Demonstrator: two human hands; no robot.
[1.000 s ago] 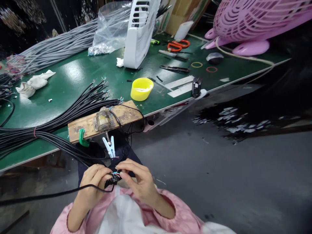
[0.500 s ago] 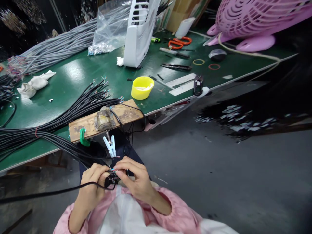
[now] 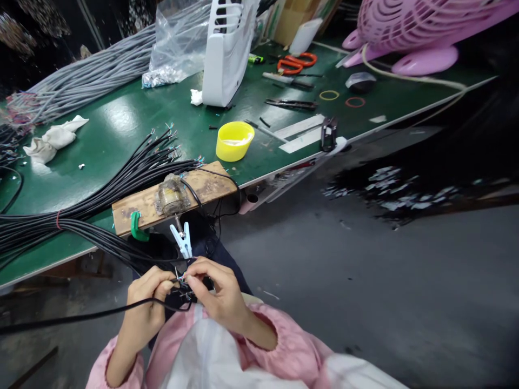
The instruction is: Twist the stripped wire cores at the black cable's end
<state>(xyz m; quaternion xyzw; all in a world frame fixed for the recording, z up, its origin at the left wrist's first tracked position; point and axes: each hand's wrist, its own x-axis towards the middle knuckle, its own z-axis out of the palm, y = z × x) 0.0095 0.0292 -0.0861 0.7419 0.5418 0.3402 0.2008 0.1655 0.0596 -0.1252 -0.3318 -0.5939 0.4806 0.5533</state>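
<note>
Low in front of my body, my left hand [image 3: 149, 300] pinches a black cable near its stripped end. My right hand [image 3: 214, 289] is closed, thumb and forefinger pinching the thin coloured wires [image 3: 181, 277] at that end. Just beyond the fingers, a pale blue clothespin [image 3: 182, 240] sits on the shaft of a small motor [image 3: 172, 195], which is fixed to a wooden board [image 3: 213, 189]. A bundle of black cables [image 3: 93, 202] with bared wire tips runs over the table's left side; some hang down toward my hands. A green clamp [image 3: 138, 226] grips the board's edge.
On the green table [image 3: 133, 124] stand a yellow cup [image 3: 235, 141], a white slatted device [image 3: 227, 59] and orange-handled scissors [image 3: 297, 62]. Grey cables [image 3: 93, 70] and a plastic bag [image 3: 174, 48] lie behind. A pink fan [image 3: 421, 32] is at the back right.
Both hands have shifted slightly left, and my left fingers now sit a little farther from the right ones. The whole view has moved slightly.
</note>
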